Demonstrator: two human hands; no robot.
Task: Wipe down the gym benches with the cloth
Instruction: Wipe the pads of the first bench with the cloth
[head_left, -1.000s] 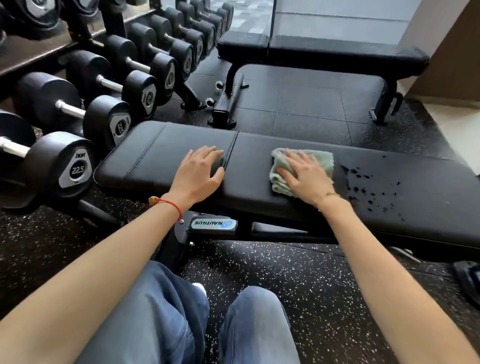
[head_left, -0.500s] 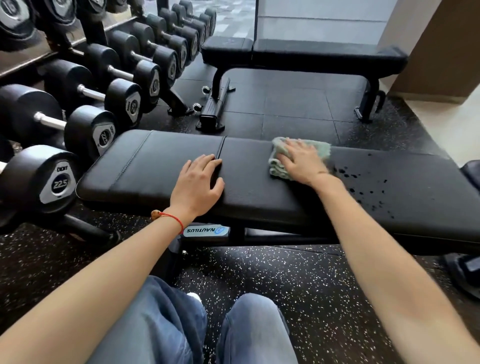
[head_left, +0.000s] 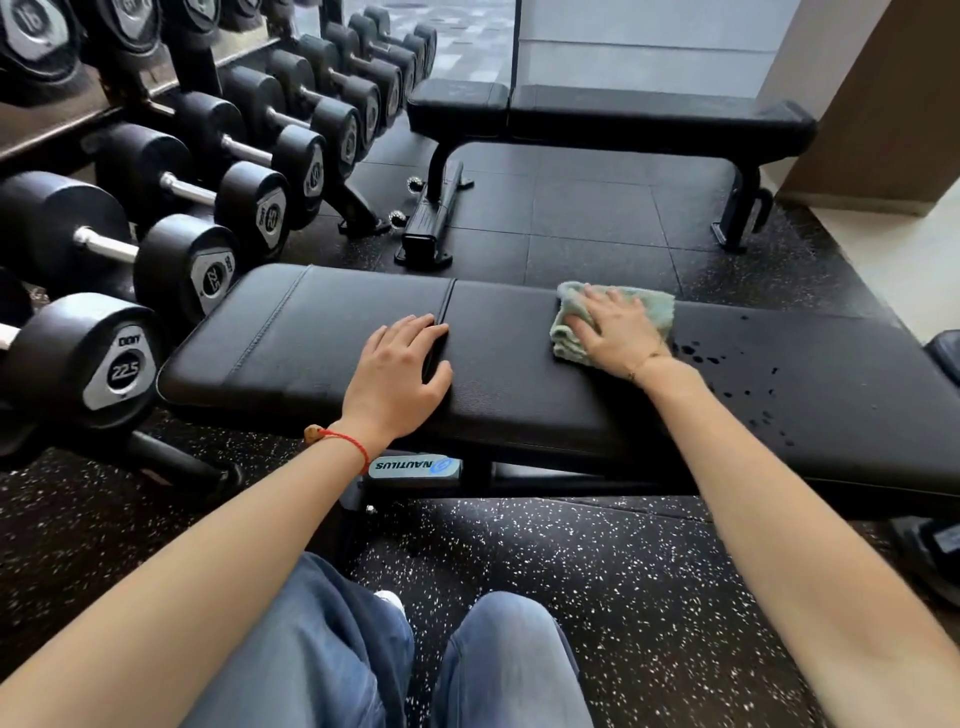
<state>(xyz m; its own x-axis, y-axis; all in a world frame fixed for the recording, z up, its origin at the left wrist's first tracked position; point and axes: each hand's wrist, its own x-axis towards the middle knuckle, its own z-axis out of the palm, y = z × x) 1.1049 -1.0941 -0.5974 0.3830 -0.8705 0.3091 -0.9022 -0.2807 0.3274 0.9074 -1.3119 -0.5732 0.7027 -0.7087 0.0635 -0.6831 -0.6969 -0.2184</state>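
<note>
Cloth (head_left: 652, 310) half hidden under right hand (head_left: 618, 332).

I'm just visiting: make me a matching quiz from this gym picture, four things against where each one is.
Things:
1. cloth
2. left hand
3. droplets
4. dumbbells

Places:
A. on the rack, left of the bench
B. flat across the bench's seam
C. under the right hand
D. on the pad, right of the cloth

Pairs: 1-C, 2-B, 3-D, 4-A

Cloth (head_left: 655, 310) on bench (head_left: 322, 338), dumbbells (head_left: 124, 364) left.
</note>
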